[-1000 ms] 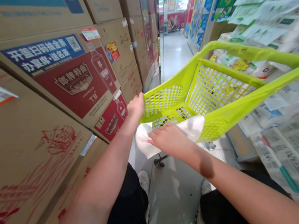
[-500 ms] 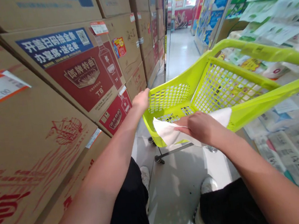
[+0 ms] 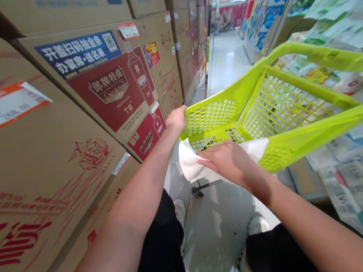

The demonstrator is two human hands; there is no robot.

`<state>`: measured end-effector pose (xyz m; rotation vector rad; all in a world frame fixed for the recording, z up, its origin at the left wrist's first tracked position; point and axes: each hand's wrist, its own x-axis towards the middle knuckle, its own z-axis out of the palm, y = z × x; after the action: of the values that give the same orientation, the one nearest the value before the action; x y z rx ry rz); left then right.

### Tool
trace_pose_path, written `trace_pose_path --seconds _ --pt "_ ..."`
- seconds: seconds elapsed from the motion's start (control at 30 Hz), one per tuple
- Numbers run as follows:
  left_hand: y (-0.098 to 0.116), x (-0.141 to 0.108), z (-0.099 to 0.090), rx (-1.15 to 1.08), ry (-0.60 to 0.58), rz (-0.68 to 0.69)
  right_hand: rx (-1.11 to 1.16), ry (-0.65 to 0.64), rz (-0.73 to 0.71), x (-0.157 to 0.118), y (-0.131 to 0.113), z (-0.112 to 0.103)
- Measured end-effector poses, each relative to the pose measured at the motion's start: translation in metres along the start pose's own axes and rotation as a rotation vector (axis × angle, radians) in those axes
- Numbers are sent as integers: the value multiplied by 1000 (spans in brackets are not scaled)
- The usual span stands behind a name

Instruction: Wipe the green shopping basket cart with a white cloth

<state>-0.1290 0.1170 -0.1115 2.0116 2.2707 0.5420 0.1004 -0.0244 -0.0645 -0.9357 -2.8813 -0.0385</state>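
Observation:
A lime-green shopping cart (image 3: 313, 133) stands in front of me, angled across the aisle, with its perforated basket open at the top. My left hand (image 3: 177, 119) is closed over the basket's far left corner. Along the near rim, my right hand (image 3: 226, 159) presses a white cloth (image 3: 189, 163) against the plastic. The cloth drapes over the rim on both sides of that hand, its thumb lying along the fabric. The fingertips of my left hand are hidden behind the rim.
Stacked cardboard cartons (image 3: 109, 87) with price tags wall the left side. On the right, packaged goods (image 3: 345, 14) fill a shelf close to the cart. A caster wheel (image 3: 197, 191) shows under the basket. The pale aisle floor (image 3: 226, 55) runs on beyond the cart.
My right hand and the white cloth have slid left along the near rim, toward the cart's corner. My left hand keeps its hold. The view has shifted slightly left.

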Motion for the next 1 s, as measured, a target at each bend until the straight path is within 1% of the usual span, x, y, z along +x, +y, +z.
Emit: trace_pose_path --seconds 0.1,0.17,0.27,0.33,0.37,0.4,0.47,0.53,0.63,0.7,0.73,0.8,0.93,1.0 --pt "-8 5 0 -48 -5 33 -23 -11 104 -16 30 -10" --pt "-12 7 -1 -57 -8 42 -143 -27 245 -31 58 -17" --pt "-16 8 -3 -65 -6 41 -278 -48 405 -56 100 -28" --pt "-16 7 -4 -72 -5 42 -363 -22 489 -71 122 -34" --pt "-15 7 -5 -75 -4 42 -394 -5 515 -76 128 -36" --pt "-15 6 -5 -77 -3 43 -414 14 529 -79 130 -36" --pt "-12 6 -5 -72 2 38 -407 43 498 -78 123 -32" --pt "-10 5 -5 -56 5 29 -346 57 401 -71 101 -24" --pt "-8 6 -4 -34 3 26 -238 87 239 -54 63 -11" --pt "-9 6 -3 -35 5 41 -203 107 222 -46 48 -6" --pt "-10 7 -3 -41 9 50 -195 113 254 -44 46 -6" --pt "-11 7 -3 -57 20 64 -212 117 388 -45 56 -8" --pt "-12 7 -2 -73 23 71 -388 149 714 -62 108 -20" --pt "-11 7 -1 -67 29 67 -442 177 805 -70 128 -26"
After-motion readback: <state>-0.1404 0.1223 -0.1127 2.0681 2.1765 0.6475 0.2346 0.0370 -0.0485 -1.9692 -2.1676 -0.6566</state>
